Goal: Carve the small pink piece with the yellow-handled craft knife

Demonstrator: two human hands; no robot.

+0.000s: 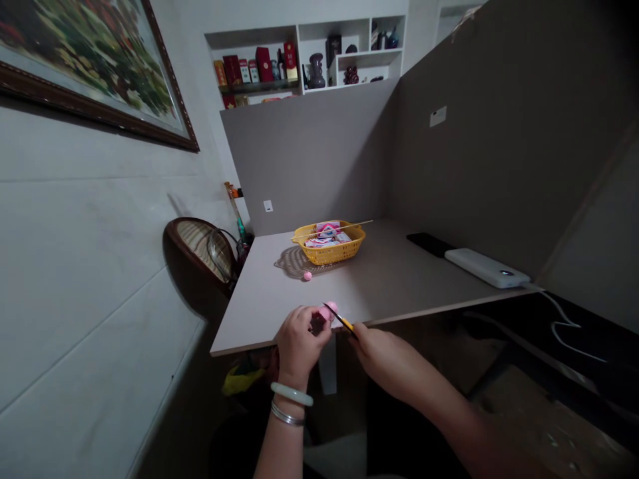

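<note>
My left hand [299,342] is closed around a small pink object [330,311] at the near edge of the grey table [399,279]. My right hand [382,352] grips a small yellow-handled tool [341,320] whose dark tip touches the pink object. A little pink ball [307,275] lies on the table farther back. Behind it stands a yellow plastic basket [330,251] with pink and white packets inside and a thin wooden stick [332,231] laid across its rim.
A white power bank [486,267] with a cable and a dark phone [430,243] lie at the table's right side. Grey partition panels close the back and right. A wooden chair back [200,249] stands left of the table, against the wall.
</note>
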